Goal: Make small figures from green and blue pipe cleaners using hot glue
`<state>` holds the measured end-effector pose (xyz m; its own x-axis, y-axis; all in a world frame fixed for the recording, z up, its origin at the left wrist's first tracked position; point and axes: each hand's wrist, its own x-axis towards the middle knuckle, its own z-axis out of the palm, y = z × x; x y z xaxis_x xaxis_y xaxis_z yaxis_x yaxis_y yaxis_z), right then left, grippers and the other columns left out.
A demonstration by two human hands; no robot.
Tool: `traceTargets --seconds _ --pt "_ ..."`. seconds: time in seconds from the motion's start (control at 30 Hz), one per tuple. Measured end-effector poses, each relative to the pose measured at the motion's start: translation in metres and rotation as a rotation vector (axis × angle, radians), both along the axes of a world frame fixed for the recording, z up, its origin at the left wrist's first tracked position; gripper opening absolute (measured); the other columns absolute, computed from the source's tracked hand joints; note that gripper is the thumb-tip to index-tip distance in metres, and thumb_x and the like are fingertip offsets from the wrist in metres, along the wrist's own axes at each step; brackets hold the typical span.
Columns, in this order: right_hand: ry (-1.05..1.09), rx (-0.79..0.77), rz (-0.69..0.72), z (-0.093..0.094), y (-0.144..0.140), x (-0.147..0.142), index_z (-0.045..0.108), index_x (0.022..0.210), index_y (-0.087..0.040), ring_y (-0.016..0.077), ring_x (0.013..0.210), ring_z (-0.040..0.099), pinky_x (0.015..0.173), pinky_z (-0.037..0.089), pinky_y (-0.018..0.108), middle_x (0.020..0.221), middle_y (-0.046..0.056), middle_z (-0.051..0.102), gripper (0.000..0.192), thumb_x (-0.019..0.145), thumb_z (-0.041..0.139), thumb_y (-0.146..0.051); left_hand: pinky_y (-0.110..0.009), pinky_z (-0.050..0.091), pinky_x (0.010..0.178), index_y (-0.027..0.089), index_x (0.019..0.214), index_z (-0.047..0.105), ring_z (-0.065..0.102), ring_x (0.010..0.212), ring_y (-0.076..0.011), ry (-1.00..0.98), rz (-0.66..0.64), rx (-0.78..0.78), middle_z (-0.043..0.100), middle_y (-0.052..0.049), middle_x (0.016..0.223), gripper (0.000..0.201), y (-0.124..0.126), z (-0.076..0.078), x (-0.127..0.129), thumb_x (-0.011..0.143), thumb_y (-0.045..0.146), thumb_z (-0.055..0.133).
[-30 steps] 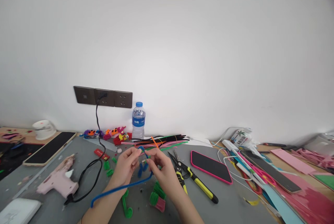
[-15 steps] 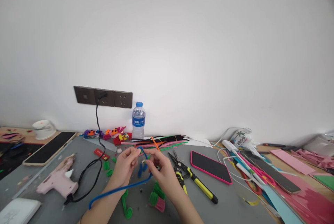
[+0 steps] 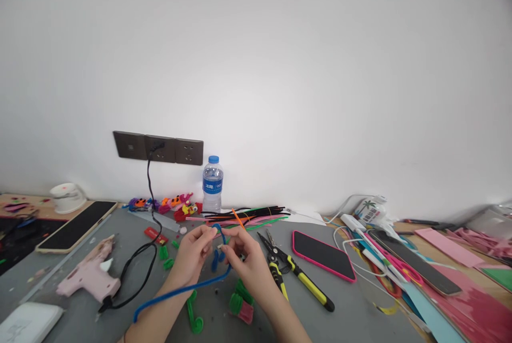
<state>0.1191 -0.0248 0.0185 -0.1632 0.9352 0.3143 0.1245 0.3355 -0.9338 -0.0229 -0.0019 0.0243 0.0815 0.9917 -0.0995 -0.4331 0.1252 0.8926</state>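
A long blue pipe cleaner [image 3: 180, 290] is bent into a loop between my hands, and its free end trails to the lower left across my left forearm. My left hand [image 3: 194, 252] pinches the top of the bend between thumb and fingertips. Close beside it, my right hand [image 3: 241, 251] grips the same pipe cleaner with bent fingers. Small blue curled pieces [image 3: 216, 261] lie under the hands. Nearer to me on the grey mat are a green curled pipe cleaner piece [image 3: 193, 313] and a green and pink bundle [image 3: 242, 308].
Pliers with yellow-black handles [image 3: 306, 281] and a pink-cased phone [image 3: 323, 256] lie to the right. At left are a pink glue gun [image 3: 90, 276] with its black cord and another phone [image 3: 76, 227]. Behind stand a water bottle [image 3: 213, 185] and loose pipe cleaners [image 3: 256, 216].
The free end of the blue pipe cleaner has shifted slightly left and down. Both hands keep nearly the same place and grip.
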Motion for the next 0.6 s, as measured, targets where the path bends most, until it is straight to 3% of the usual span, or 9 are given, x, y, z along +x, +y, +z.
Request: traceTargets --seconds 0.33,0.6 --pt "0.017 0.002 -0.021 0.0 0.001 -0.001 0.058 0.106 -0.018 0.0131 0.055 0.051 0.053 0.038 0.024 0.062 -0.005 0.051 0.023 0.089 0.055 -0.033 -0.023 0.02 0.044 0.019 0.048 0.049 0.024 0.043 -0.007 0.07 -0.008 0.005 0.031 0.01 0.043 0.048 0.004 -0.006 -0.001 0.056 0.052 0.082" --pt "0.028 0.026 -0.156 -0.001 0.009 0.012 0.066 0.103 -0.017 0.0159 0.06 0.054 0.056 0.043 0.026 0.064 0.0 0.057 0.028 0.09 0.054 -0.038 -0.022 0.023 0.043 0.018 0.071 0.065 0.028 0.043 -0.0077 0.217 -0.081 -0.016 0.037 0.009 0.047 0.041 0.007 -0.009 -0.007 0.063 0.056 0.078"
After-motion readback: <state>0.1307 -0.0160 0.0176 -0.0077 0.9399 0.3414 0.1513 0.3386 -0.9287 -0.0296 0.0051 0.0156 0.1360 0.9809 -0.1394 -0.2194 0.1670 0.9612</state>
